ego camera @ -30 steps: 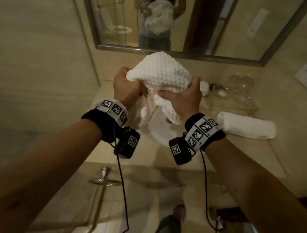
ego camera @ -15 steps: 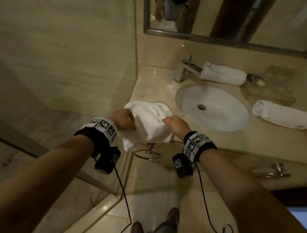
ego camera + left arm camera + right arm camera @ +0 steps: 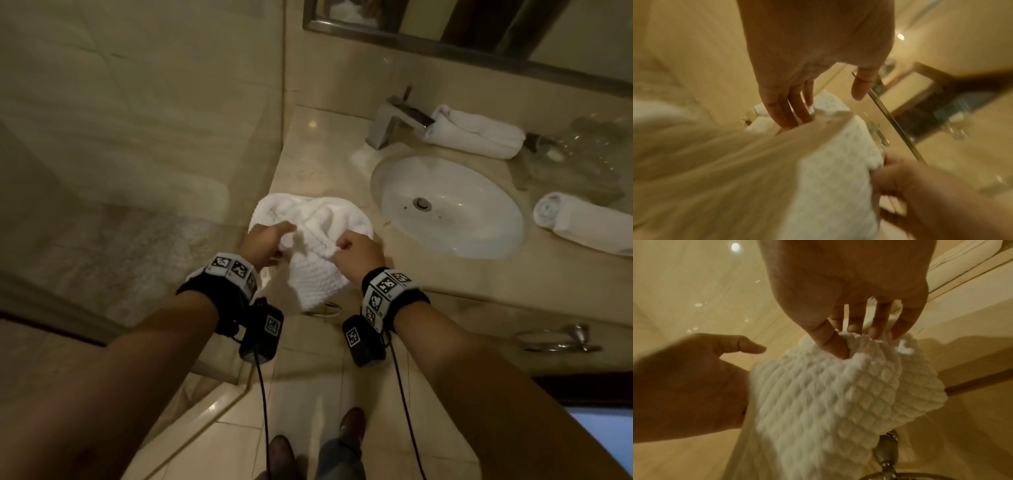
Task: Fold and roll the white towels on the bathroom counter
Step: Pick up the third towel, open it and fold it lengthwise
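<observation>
A white waffle towel (image 3: 315, 274) lies crumpled on the left end of the beige counter (image 3: 308, 147), its near part hanging over the front edge. My right hand (image 3: 346, 246) pinches a gathered edge of it between thumb and fingers (image 3: 857, 344). My left hand (image 3: 270, 240) has straight fingers (image 3: 789, 113) tucked against a fold, thumb held apart. The towel (image 3: 838, 394) drapes between both hands. Two rolled white towels lie on the counter, one behind the faucet (image 3: 476, 132) and one right of the sink (image 3: 582, 222).
An oval white sink (image 3: 462, 226) with a chrome faucet (image 3: 394, 120) sits right of the towel. Clear glasses (image 3: 575, 157) stand at the back right. A glass shower panel (image 3: 281, 137) bounds the counter's left end. Towel rings (image 3: 325, 310) hang below the front edge.
The bunched towel, held up before the mirror a second ago, has come down onto the counter's left end. Both hands lowered with it and the view swung left.
</observation>
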